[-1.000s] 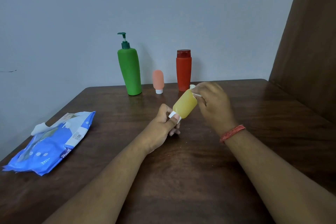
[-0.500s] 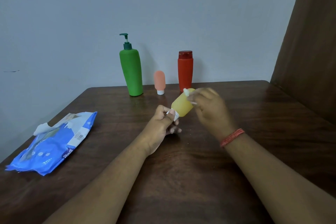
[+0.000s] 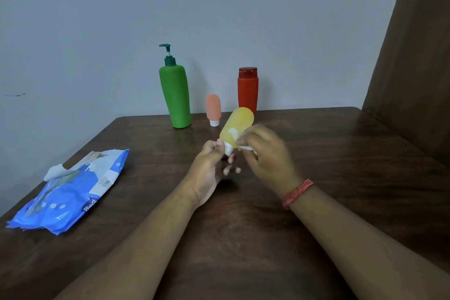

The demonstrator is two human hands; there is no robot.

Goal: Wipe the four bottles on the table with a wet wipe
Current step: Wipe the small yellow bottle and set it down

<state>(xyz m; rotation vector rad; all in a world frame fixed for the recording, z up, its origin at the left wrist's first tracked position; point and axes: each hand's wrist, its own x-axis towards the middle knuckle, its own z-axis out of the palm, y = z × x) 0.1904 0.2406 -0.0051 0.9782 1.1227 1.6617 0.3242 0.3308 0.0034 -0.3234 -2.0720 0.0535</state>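
My left hand (image 3: 209,168) pinches the white cap end of a small yellow bottle (image 3: 239,123), which tilts up and away above the table. My right hand (image 3: 265,153) presses a small white wet wipe (image 3: 234,133) against the bottle's lower side, near the cap. Standing at the back of the table by the wall are a tall green pump bottle (image 3: 175,97), a small peach bottle (image 3: 213,109) resting on its white cap, and a red bottle (image 3: 248,90).
A blue pack of wet wipes (image 3: 73,190) lies at the left edge of the dark wooden table (image 3: 341,178), with a wipe poking out of its top. A brown panel (image 3: 414,56) rises at the right.
My right hand slid the wipe from the bottle's far end down to near the cap. The yellow bottle's far end is now uncovered and raised a little.
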